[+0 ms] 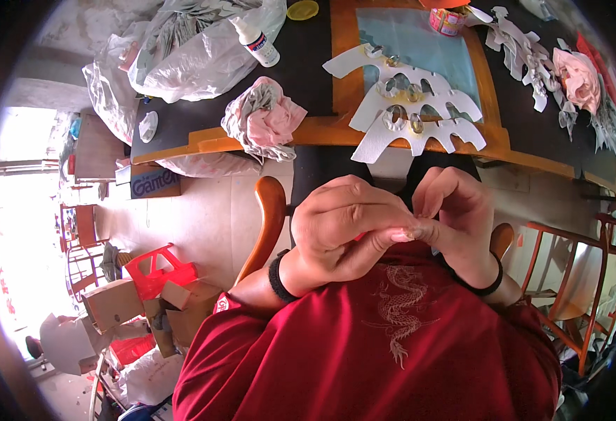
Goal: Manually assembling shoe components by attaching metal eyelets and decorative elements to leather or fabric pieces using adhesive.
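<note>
My left hand [350, 224] and my right hand [459, 214] meet in front of my chest, just off the table's near edge. Thumbs and fingers of both are pinched together at the tips. Whatever they hold there is too small or too hidden to make out. Beyond them, three white cut-out pieces with curved prongs lie in a row: a far one [346, 63], a middle one [367, 109] and a near one [378, 138]. Shiny clear and gold-coloured bits sit on each. The near piece reaches past the table edge.
A dark table [308, 77] with an orange border holds a white bottle [257, 45], a crumpled pink-and-grey bundle [262, 119], plastic bags [196, 67] and a pink tub [448, 21]. Grey scraps [522, 56] lie right. Wooden chairs [567, 281], cardboard boxes [114, 304] and a red stool [161, 270] stand around.
</note>
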Motion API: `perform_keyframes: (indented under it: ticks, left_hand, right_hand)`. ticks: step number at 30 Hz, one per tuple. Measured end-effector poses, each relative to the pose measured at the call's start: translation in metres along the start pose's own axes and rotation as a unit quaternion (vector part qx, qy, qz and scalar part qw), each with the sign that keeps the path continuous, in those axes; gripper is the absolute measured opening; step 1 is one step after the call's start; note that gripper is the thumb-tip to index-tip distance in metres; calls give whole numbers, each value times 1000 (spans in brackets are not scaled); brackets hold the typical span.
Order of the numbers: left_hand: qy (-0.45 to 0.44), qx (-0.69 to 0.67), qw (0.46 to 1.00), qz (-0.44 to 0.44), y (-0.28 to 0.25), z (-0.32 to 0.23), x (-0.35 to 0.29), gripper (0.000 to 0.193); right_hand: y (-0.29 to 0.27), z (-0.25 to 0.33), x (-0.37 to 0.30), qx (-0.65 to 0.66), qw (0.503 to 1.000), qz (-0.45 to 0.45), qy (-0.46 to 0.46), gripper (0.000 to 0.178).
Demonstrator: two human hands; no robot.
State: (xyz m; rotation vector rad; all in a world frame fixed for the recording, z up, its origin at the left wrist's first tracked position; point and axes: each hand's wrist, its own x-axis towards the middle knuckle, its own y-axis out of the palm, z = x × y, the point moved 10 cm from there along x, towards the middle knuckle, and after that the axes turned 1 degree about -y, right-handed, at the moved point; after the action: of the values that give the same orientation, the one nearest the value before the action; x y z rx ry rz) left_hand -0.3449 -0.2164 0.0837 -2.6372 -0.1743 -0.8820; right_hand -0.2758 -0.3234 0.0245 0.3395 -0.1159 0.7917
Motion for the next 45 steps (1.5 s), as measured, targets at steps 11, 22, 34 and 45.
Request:
perform_keyframes:
  ticks: [11,22,34,45]
  left_hand:
    - [-133,-167,958,-194,-22,39,-19,33]
    - [-182,-289,936,-85,5,48,-18,69]
    - [-287,-276,916,48,33,41,-18,78]
    - [-250,-327,911,16,33,47,-17,69]
  right_hand:
    - [-5,3,2,46,999,-19,16,9]
    - [-15,27,-1,-95,987,-83,-98,18]
    - [-3,73,-16,-454,835,-113,-289,32]
    - [3,61,-25,-336,872,-63,-351,21]
